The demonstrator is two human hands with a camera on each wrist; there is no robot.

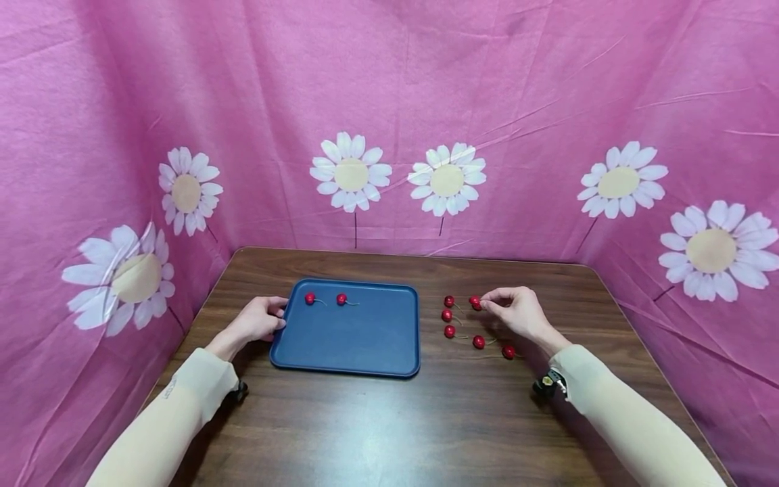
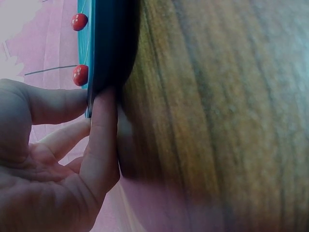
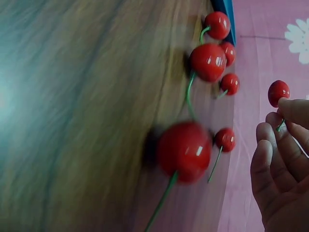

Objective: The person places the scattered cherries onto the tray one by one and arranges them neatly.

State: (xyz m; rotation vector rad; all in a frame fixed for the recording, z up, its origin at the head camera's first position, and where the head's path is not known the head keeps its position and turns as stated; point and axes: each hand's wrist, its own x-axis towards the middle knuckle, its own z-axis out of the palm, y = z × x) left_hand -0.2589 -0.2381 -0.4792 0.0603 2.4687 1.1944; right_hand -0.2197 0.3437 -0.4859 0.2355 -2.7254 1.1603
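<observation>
My left hand (image 1: 258,320) grips the left rim of the blue tray (image 1: 349,331); in the left wrist view its thumb lies on the rim and a finger (image 2: 100,140) lies against the underside. Two red cherries with stems, one at the left (image 1: 310,298) and one beside it (image 1: 341,298), lie near the tray's far edge. Right of the tray, my right hand (image 1: 520,312) pinches a cherry (image 1: 475,302) between thumb and fingertips. The right wrist view shows this cherry (image 3: 278,93) held above the table, its short green stem by the fingers.
Several more cherries lie on the brown wooden table (image 1: 341,433) between tray and right hand, including a near one (image 1: 479,342) and one below the right hand (image 1: 508,352). A pink cloth with white daisies (image 1: 447,179) hangs behind and at both sides.
</observation>
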